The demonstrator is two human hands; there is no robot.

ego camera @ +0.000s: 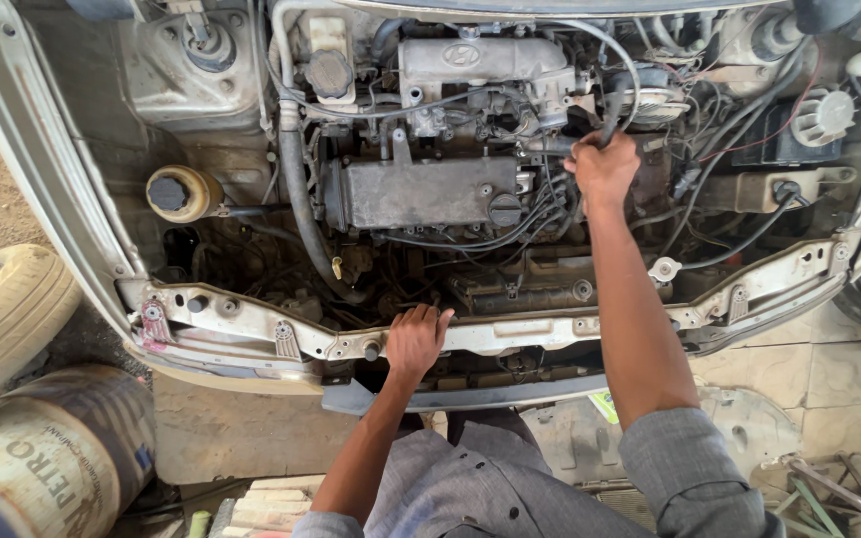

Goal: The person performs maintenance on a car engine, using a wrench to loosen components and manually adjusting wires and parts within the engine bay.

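I look down into an open car engine bay. My left hand (417,340) rests on the front cross member (251,334), fingers curled over its edge. My right hand (605,167) reaches deep into the bay and is shut on a black hose (614,108) to the right of the grey engine cover (421,191). Black cables (535,214) run just left of that hand.
A round black cap on a yellowish reservoir (176,192) sits at the left. A thick black hose (296,189) curves down beside the engine. A tyre (2,319) and a metal drum (47,453) stand on the ground at left. Tools (839,488) lie at bottom right.
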